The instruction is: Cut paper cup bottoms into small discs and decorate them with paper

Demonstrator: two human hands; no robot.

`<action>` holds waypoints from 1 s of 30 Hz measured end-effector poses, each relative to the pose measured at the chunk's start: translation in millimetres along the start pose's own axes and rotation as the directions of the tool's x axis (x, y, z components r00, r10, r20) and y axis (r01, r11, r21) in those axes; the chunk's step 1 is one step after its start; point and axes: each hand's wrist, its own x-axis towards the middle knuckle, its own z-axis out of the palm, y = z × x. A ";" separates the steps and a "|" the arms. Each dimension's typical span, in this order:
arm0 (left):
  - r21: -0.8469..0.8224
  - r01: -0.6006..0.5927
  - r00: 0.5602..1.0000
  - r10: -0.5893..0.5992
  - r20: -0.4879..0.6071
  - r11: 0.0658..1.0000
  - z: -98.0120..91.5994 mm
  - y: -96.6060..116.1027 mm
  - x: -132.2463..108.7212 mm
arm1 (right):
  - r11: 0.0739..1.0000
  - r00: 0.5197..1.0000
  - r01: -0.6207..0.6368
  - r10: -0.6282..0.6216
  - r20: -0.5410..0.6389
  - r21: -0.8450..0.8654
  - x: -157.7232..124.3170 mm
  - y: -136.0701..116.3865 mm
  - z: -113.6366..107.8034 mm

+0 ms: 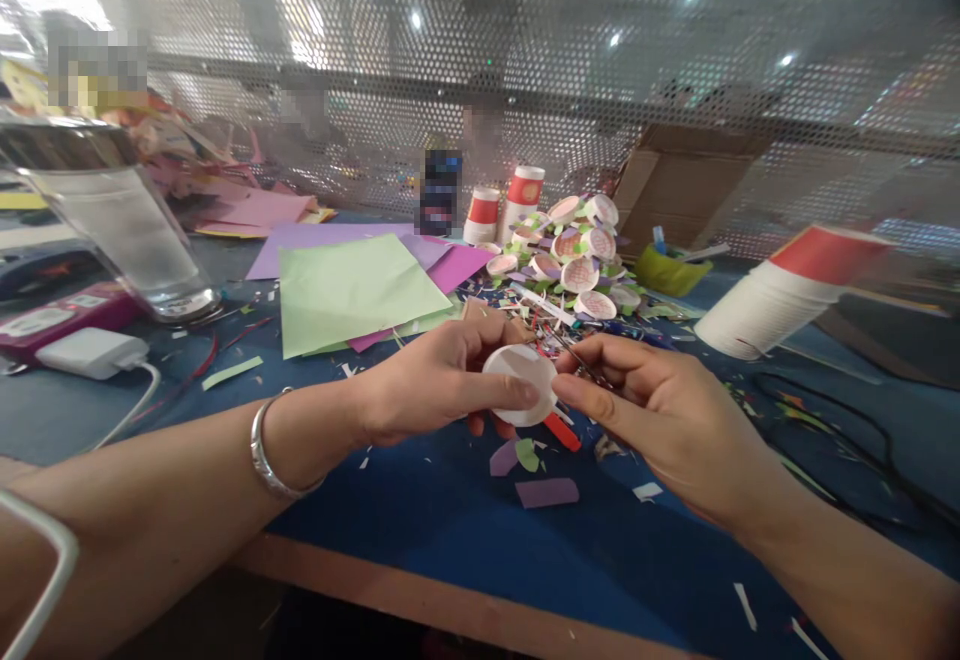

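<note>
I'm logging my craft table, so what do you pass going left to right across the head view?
Drinking glass, green paper sheet, left hand, white paper disc, right hand, tipped paper cup stack.

- Your left hand [435, 380] and right hand [660, 410] meet over the middle of the table [420, 540], near its front edge, pinching a paper disc [517, 380] from left and right.
- Paper scraps [541, 492] lie on the table just below the disc.
- Loose sheets [352, 290] lie overlapped behind your left hand.
- A glass jar [127, 230] stands towards the left edge, with a charger [90, 352] in front of it.
- A heap of discs [577, 255] sits behind your hands; two upright cups [502, 205] stand at its left rear.
- A cardboard box [675, 190] stands along the back edge, with a small bowl [667, 272] before it.
- A cup stack [787, 290] lies tipped towards the right edge, with a cable [847, 430] in front.
</note>
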 end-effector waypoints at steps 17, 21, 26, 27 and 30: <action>-0.269 0.093 0.987 -0.054 0.148 0.959 -1.4 7.5 0.1 | 0.994 0.999 -0.015 0.019 -0.034 0.111 -1.8 6.8 -2.6; -0.291 0.124 0.985 -0.082 0.152 0.949 -1.1 6.2 0.7 | 0.991 0.999 -0.036 0.040 -0.028 0.129 -1.8 7.0 -2.4; -0.309 0.125 0.983 -0.076 0.165 0.943 -2.1 3.5 0.8 | 0.991 0.998 -0.053 0.054 -0.008 0.126 -1.8 5.7 -2.1; -0.314 0.117 0.983 -0.066 0.169 0.942 -2.6 3.3 0.6 | 0.991 0.999 -0.054 0.055 -0.002 0.120 -1.9 5.5 -2.1; -0.325 0.095 0.985 -0.042 0.168 0.941 -4.2 3.7 -0.3 | 0.993 0.999 -0.045 0.045 0.005 0.107 -2.1 6.1 -3.0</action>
